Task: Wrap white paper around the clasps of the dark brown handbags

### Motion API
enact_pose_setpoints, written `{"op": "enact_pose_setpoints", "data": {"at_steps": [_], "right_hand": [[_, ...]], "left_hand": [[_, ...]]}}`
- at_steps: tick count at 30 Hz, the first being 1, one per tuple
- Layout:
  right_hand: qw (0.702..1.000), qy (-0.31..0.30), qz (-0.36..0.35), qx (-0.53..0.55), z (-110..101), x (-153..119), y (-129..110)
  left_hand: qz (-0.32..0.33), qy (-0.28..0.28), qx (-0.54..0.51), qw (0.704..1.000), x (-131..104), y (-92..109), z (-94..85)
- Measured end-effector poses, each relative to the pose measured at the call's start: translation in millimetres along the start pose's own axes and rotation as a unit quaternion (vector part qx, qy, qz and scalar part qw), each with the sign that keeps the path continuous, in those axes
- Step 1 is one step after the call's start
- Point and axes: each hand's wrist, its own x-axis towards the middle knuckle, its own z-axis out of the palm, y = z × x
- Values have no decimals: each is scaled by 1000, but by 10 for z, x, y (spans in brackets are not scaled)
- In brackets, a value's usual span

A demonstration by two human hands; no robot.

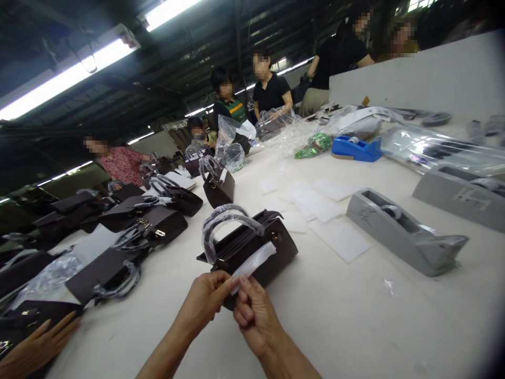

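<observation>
Pinches the near end of a white strip [255,262] with the left hand [204,299], thumb pressed against the fingers; grips the same end with the right hand [256,318], thumb up and fingers curled under, right beside the left thumb; has the strip slanting across the side of a dark brown handbag [286,247], with its far end near a small metal fitting [275,236]; has the handbag on the pale table [355,321], directly beyond both hands, with its top edges parted and its arched handles [232,213] wrapped in clear film; cannot tell whether any fingers press on the leather.

Has loose white sheets [341,237] overlapping to the right of the handbag; beyond these to the right, has a grey tape dispenser [406,234], with a second grey dispenser [465,197] near it, partly cut off at the picture's edge; farther back, has a blue tape dispenser [357,149] just beside a green packet [315,146], with clear plastic [434,147] spread to the right.

Has another brown bag [219,187] upright behind the handbag; at left, has many dark bags [163,223] lying close together, with a co-worker's hand [43,342] over the nearest; across the table, faces several people [272,89], some with bags and plastic before them.
</observation>
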Motion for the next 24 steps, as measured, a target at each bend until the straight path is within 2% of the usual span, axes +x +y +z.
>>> {"op": "enact_pose_setpoints", "data": {"at_steps": [2,4,6,8,9,10,11,13,14,15,16,17,19,24], "right_hand": [[996,-11,-16,-90,-63,-40,-76],[977,9,-57,-207,-167,-81,-214],[946,60,-115,-299,-281,-99,-409],[902,106,-192,-372,-362,-80,-640],[867,116,-250,-415,-381,-57,-760],[817,110,-319,-467,-388,-25,-880],[751,92,-393,-523,-383,13,-996],[595,30,-509,-621,-354,103,-1210],[529,-9,-535,-658,-338,151,-1302],[483,-46,-540,-688,-324,199,-1380],[456,-79,-533,-708,-313,245,-1443],[444,-105,-521,-721,-307,286,-1490],[450,-138,-492,-732,-300,349,-1538],[489,-146,-438,-740,-264,396,-1549]], "left_hand": [[5,6,7,1000,-7,-2,6],[18,23,22,999,-16,-8,19],[44,62,57,995,-30,-11,41],[81,112,109,984,-54,-10,65],[94,131,140,977,-71,-9,75],[102,148,174,968,-91,-10,85],[103,160,211,959,-113,-12,92],[98,186,285,935,-158,-19,106],[104,210,317,919,-176,-21,114],[119,237,342,901,-188,-19,126],[141,264,359,884,-191,-9,141],[166,287,365,870,-184,11,161],[199,304,356,861,-139,85,206],[150,261,322,898,45,343,250]]}}
